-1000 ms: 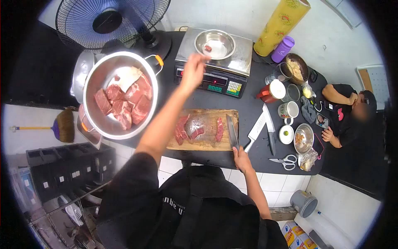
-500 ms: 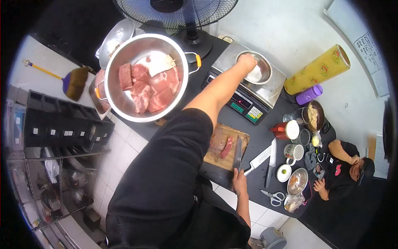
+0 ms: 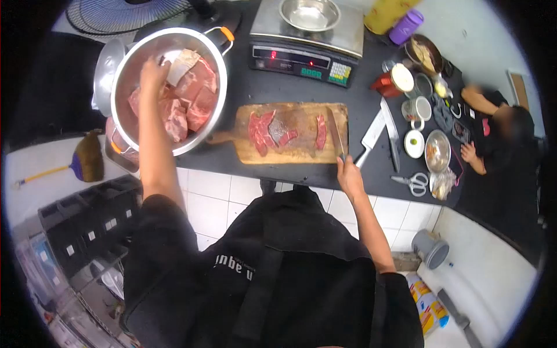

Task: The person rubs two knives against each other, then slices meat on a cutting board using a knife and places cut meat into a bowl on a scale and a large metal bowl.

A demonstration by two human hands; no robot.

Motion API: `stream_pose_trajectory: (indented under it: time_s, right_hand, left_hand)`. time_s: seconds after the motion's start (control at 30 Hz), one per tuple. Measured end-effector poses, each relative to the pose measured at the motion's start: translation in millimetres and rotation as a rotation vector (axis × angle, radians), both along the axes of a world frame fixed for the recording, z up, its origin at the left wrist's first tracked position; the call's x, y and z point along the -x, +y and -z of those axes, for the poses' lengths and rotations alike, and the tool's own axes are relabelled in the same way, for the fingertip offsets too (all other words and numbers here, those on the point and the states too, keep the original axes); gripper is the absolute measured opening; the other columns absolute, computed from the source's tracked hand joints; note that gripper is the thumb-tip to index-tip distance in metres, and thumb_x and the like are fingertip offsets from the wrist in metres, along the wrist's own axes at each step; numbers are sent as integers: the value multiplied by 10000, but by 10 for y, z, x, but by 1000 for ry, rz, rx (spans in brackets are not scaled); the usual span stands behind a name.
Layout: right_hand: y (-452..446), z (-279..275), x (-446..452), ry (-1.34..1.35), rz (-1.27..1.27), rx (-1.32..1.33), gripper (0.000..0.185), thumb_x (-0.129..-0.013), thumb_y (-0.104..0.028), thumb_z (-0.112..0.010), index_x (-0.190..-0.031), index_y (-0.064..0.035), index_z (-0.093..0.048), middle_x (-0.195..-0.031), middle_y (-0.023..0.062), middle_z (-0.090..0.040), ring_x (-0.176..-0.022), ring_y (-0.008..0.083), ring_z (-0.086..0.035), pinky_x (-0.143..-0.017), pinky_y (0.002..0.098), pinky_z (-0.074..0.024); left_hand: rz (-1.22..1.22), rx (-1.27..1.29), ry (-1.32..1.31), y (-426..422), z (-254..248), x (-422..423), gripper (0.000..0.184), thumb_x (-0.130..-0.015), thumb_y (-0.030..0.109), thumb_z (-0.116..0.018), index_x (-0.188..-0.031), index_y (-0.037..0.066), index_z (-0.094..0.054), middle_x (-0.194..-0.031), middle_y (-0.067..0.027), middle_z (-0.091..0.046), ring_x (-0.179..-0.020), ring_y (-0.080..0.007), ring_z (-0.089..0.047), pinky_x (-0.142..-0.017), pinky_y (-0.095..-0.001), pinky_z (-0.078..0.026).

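My left hand [image 3: 154, 76] is inside the large steel pot [image 3: 219, 113], over the left side of the raw meat chunks [image 3: 200, 107]. Its fingers look slightly apart; whether they touch the meat is hard to see. In my right hand [image 3: 349, 176] is the handle of a kitchen knife [image 3: 335, 130], its blade lying along the right part of the wooden cutting board [image 3: 290, 158]. Left of that blade is a thin strip of meat [image 3: 321, 132]. Several flatter cut pieces [image 3: 262, 133] lie further left on the board.
Behind the board stands a digital scale [image 3: 301, 61] with a steel bowl [image 3: 310, 16] on it. To the right lie two more knives [image 3: 374, 130], scissors [image 3: 415, 184], a mug [image 3: 415, 110] and a small bowl [image 3: 438, 152]. Another person [image 3: 499, 139] sits at the right end, near a phone.
My left hand has left the bowl on the scale and is now inside the pot. My right hand still holds the knife at the board. The view has turned, showing the whole board.
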State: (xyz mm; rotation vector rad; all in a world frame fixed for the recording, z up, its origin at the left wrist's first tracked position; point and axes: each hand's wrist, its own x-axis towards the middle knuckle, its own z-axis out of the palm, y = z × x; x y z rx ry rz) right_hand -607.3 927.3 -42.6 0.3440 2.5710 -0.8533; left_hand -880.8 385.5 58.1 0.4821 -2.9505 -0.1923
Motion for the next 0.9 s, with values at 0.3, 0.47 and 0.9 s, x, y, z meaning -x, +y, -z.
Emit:
stream_pose_trajectory:
  time_s: [0.3, 0.47, 0.9]
  right_hand:
    - [-794, -100, -410, 45, -175, -73, 342, -985, -304, -446, -975, 36, -481, -719, 290, -633, -713, 479, -630, -660, 560, -499]
    - [-832, -107, -507, 36, -146, -120, 331, -983, -298, -450, -956, 31, -473, -707, 283, -631, -715, 477, -631, -659, 563, -497]
    - [-889, -67, -585, 25, -166, -152, 318, -983, -297, -447, -965, 20, -466, -718, 294, -635, -700, 476, -635, -662, 552, -510]
  left_hand:
    - [833, -452, 344, 2147, 588, -1722, 280, -772, 97, -718, -1040, 43, -655, -979, -150, -648, -872, -298, -626, -783, -389, -501]
    - [717, -555, 67, 2628, 1498, -2165, 314, -750, 160, -733, -1022, 26, -652, -975, -155, -636, -921, -340, -592, -823, -434, -489]
    - [688, -415, 21, 2783, 1530, -2103, 261, -762, 132, -699, -993, 17, -660, -941, -163, -633, -909, -347, -595, -807, -438, -483]
